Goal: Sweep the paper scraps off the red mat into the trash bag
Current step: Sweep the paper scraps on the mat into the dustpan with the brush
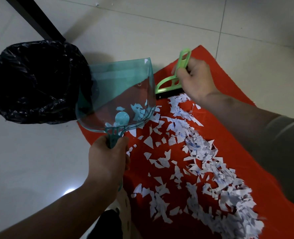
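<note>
I log: left hand (pixel 108 157) curled round the dustpan (pixel 118 94) handle; pan tilted, few scraps inside, open end beside the trash bag (pixel 36 80). Right hand (pixel 194 81) grips the brush (pixel 170 80). Most paper scraps (pixel 203 169) lie on the red mat (pixel 229 135).

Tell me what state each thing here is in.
Red mat: flat on the floor.
Dustpan: lifted, tilted, few scraps inside, held by left hand.
Brush: bristles down on the mat, gripped by right hand.
Trash bag: open.
Paper scraps: mostly spread over the mat.
</note>
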Motion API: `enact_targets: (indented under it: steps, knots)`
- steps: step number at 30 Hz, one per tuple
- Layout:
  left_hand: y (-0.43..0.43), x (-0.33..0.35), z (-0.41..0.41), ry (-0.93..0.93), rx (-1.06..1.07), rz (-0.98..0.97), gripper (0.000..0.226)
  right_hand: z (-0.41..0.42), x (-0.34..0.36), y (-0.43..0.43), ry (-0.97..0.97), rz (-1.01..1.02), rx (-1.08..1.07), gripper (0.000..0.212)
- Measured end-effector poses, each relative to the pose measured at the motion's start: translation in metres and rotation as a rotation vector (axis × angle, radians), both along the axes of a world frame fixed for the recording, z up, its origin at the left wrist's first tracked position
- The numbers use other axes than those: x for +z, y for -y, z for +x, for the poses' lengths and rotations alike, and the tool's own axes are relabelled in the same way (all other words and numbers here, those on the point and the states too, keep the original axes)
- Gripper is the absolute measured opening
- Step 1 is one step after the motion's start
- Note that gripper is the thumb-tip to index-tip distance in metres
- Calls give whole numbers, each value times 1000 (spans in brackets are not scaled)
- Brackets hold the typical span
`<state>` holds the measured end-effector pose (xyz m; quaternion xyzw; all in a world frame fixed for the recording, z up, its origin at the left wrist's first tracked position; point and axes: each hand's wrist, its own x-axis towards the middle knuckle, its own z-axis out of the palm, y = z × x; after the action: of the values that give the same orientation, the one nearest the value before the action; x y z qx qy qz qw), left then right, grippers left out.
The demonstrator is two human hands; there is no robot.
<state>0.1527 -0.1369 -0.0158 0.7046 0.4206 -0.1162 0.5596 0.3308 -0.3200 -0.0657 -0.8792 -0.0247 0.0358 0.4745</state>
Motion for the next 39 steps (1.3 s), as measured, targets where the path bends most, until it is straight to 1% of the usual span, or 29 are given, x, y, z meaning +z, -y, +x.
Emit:
enact_targets:
  steps: [3,8,14,18,22,29,33,35,39]
  knots:
    - [3,1,-1,4,-8,-2,17,-6,5,11,47,43,-45,23]
    - [7,4,-3,8,-16,-15,16,-11,1,17,48,10,-105,26]
    - [7,6,-6,3,-26,0,15,-31,-8,21,-66,-57,-23,25]
    - [9,6,-5,5,-33,4,17,-41,1,21,-35,16,-88,24]
    - [11,7,-7,0,-33,6,16,-34,1,15,16,74,-129,25]
    - [9,6,-5,-4,-29,26,14,-18,-8,-5,27,8,-13,32]
    - [8,5,-5,-3,-22,33,13,-25,-7,-8,-31,-54,96,28]
    - [8,6,-5,-5,-22,30,13,-29,-5,-4,-50,-57,72,24]
    - [8,5,-6,-8,-27,36,14,-37,2,9,-10,53,-95,20]
